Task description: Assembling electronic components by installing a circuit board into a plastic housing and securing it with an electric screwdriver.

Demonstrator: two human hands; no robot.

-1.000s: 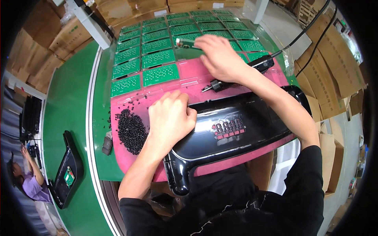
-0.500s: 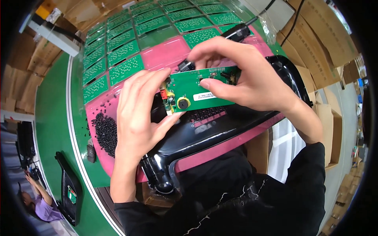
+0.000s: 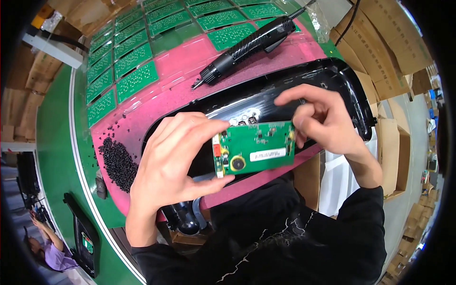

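My left hand point(image 3: 167, 164) grips a green circuit board point(image 3: 254, 146) by its left end, thumb below and fingers above. The board carries a black round buzzer, a white label and a red connector. At its right edge is my right hand point(image 3: 330, 121), with index finger stretched out and thumb beside the corner; whether it touches the board is hard to tell. Below the board lies a long black plastic housing point(image 3: 280, 92), hollow side up, partly hidden by my hands and the board.
A black electric screwdriver point(image 3: 249, 50) lies beyond the housing on the pink mat point(image 3: 178, 90). Small black screws point(image 3: 118, 164) are heaped at the left. Rows of green boards point(image 3: 137, 80) fill the back. Another person point(image 3: 58, 254) and a black housing point(image 3: 84, 235) are far left; cardboard boxes stand right.
The board has come nearer to me and slightly right, its face tilted up. My right hand has let its grip loosen and moved to the board's right edge, uncovering the screwdriver.
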